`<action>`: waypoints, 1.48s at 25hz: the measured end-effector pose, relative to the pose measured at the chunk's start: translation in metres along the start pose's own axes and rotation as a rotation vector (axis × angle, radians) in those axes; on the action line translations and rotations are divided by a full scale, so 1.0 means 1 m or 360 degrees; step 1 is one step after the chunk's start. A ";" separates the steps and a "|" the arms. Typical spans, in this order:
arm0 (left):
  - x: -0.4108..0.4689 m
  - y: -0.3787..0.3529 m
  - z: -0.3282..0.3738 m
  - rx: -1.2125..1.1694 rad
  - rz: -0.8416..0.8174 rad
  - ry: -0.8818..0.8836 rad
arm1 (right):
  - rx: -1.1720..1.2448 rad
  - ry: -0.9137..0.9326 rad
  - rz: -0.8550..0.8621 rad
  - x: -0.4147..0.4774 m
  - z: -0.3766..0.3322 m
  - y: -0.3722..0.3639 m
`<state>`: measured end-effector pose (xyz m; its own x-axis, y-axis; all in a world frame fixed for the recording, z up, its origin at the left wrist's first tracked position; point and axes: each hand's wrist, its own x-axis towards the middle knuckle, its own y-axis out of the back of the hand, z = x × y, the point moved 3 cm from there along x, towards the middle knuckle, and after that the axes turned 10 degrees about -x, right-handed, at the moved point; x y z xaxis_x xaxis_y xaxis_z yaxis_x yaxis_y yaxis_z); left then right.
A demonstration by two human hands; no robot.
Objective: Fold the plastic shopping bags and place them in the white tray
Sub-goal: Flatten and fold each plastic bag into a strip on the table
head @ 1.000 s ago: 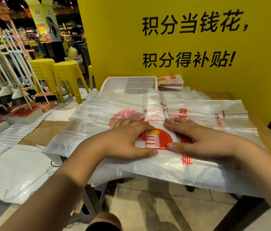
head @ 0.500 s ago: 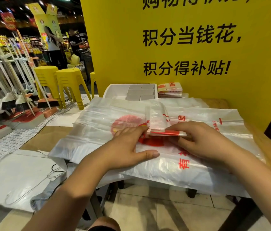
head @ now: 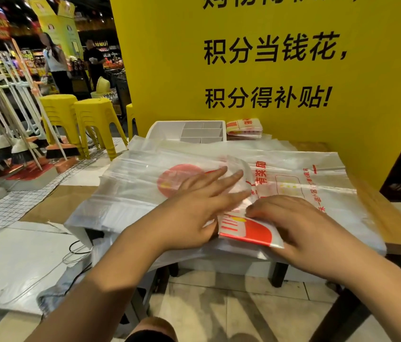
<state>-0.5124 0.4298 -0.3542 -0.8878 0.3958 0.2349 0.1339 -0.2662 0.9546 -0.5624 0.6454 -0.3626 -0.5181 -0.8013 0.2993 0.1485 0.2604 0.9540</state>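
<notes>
Beyond the left hand (head: pixel 194 206) and the right hand (head: pixel 300 225), the yellow board (head: pixel 280 134) carries rows of large black characters: "积分当钱花," and below it "积分得补贴!". A row above these is cut by the top edge and cannot be read.

Just past the left fingertips, the spread plastic shopping bag (head: pixel 330 174) bears upright red print, "有奖励". Beyond the right hand, a line of small red characters on the same bag is too small to read.

The folded bag (head: pixel 246 230) between the hands shows a red and yellow logo without legible words. Far beyond the hands, the red print on the stack of folded bags (head: pixel 244 128) is unreadable.
</notes>
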 end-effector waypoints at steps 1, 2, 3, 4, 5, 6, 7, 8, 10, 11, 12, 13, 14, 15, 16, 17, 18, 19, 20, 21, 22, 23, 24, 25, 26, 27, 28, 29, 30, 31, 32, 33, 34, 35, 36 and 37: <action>0.001 -0.004 -0.001 0.0040 -0.0097 0.0010 | 0.0024 0.0000 -0.0033 0.000 -0.002 -0.001; 0.002 -0.008 -0.004 0.0043 -0.0190 0.0094 | 0.0040 -0.0003 -0.0061 -0.001 -0.004 -0.003; 0.001 -0.010 -0.006 0.0032 -0.0248 0.0184 | 0.0052 -0.0010 -0.0077 -0.002 -0.005 -0.005; -0.001 -0.011 -0.009 0.0019 -0.0265 0.0252 | 0.0069 -0.0017 -0.0081 -0.002 -0.005 -0.006; -0.004 -0.012 -0.010 0.0015 -0.0266 0.0291 | 0.0096 -0.0022 -0.0079 -0.002 -0.005 -0.007; -0.006 -0.013 -0.011 0.0015 -0.0258 0.0314 | 0.0131 -0.0026 -0.0075 -0.002 -0.005 -0.008; -0.007 -0.013 -0.011 0.0015 -0.0246 0.0330 | 0.0163 -0.0032 -0.0075 -0.002 -0.005 -0.009; -0.007 -0.013 -0.011 0.0018 -0.0233 0.0339 | 0.0184 -0.0037 -0.0077 -0.001 -0.004 -0.009; -0.005 -0.013 -0.009 0.0002 -0.0225 0.0358 | 0.0214 -0.0052 -0.0087 0.000 -0.002 -0.008; -0.004 -0.014 -0.008 -0.0018 -0.0222 0.0359 | 0.0235 -0.0055 -0.0094 0.002 -0.002 -0.007; -0.004 -0.013 -0.007 -0.0058 -0.0196 0.0352 | 0.0265 -0.0049 -0.0104 0.004 -0.002 -0.005; -0.006 -0.011 -0.006 -0.0130 -0.0123 0.0316 | 0.0306 -0.0040 -0.0112 0.006 -0.001 -0.003; -0.008 -0.008 -0.004 -0.0227 -0.0001 0.0256 | 0.0345 -0.0041 -0.0111 0.008 -0.001 -0.001; -0.011 -0.004 -0.003 -0.0327 0.0135 0.0200 | 0.0375 -0.0059 -0.0095 0.011 0.001 0.001; -0.013 -0.002 -0.002 -0.0395 0.0233 0.0172 | 0.0390 -0.0087 -0.0082 0.013 0.002 0.003; -0.014 -0.002 -0.002 -0.0429 0.0281 0.0169 | 0.0386 -0.0111 -0.0083 0.015 0.004 0.004; -0.015 -0.004 -0.002 -0.0451 0.0293 0.0185 | 0.0370 -0.0121 -0.0085 0.017 0.004 0.005; -0.015 -0.006 -0.002 -0.0487 0.0289 0.0212 | 0.0357 -0.0124 -0.0078 0.019 0.004 0.005; -0.013 -0.007 -0.001 -0.0539 0.0292 0.0231 | 0.0366 -0.0135 -0.0059 0.021 0.002 0.006; -0.012 -0.006 0.000 -0.0572 0.0295 0.0241 | 0.0402 -0.0169 -0.0039 0.023 0.001 0.007; -0.011 -0.006 0.000 -0.0570 0.0288 0.0248 | 0.0450 -0.0222 -0.0027 0.024 0.001 0.007; -0.009 -0.007 -0.001 -0.0549 0.0270 0.0263 | 0.0490 -0.0285 -0.0017 0.026 0.003 0.007; -0.008 -0.008 -0.002 -0.0544 0.0248 0.0295 | 0.0520 -0.0346 -0.0012 0.027 0.004 0.006; -0.008 -0.009 -0.004 -0.0572 0.0240 0.0336 | 0.0553 -0.0403 -0.0004 0.030 0.006 0.005; -0.007 -0.010 -0.004 -0.0638 0.0256 0.0380 | 0.0596 -0.0449 0.0023 0.031 0.007 0.004; -0.005 -0.010 -0.004 -0.0721 0.0294 0.0419 | 0.0652 -0.0492 0.0062 0.033 0.008 0.003; -0.003 -0.009 -0.002 -0.0783 0.0349 0.0457 | 0.0725 -0.0535 0.0107 0.035 0.008 0.002; 0.000 -0.009 0.000 -0.0813 0.0409 0.0493 | 0.0805 -0.0593 0.0148 0.037 0.008 0.000; 0.004 -0.008 0.002 -0.0817 0.0469 0.0538 | 0.0861 -0.0662 0.0176 0.038 0.006 -0.002; 0.007 -0.007 0.004 -0.0816 0.0528 0.0580 | 0.0852 -0.0722 0.0190 0.041 0.004 -0.004; 0.010 -0.006 0.006 -0.0816 0.0583 0.0621 | 0.0771 -0.0763 0.0195 0.043 0.003 -0.005; 0.013 -0.006 0.008 -0.0816 0.0633 0.0644 | 0.0658 -0.0799 0.0176 0.046 0.003 -0.008; 0.015 -0.007 0.008 -0.0801 0.0667 0.0662 | 0.0548 -0.0834 0.0143 0.049 0.002 -0.009; 0.017 -0.009 0.008 -0.0781 0.0687 0.0674 | 0.0458 -0.0872 0.0117 0.051 0.001 -0.010; 0.019 -0.012 0.007 -0.0754 0.0693 0.0689 | 0.0390 -0.0908 0.0107 0.053 0.000 -0.011; 0.021 -0.015 0.005 -0.0718 0.0691 0.0699 | 0.0327 -0.0941 0.0102 0.055 -0.001 -0.011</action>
<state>-0.5305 0.4460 -0.3623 -0.9026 -0.1873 0.3875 0.4020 -0.6887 0.6034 -0.5919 0.5985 -0.3567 -0.9003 -0.3627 0.2406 0.0603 0.4434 0.8943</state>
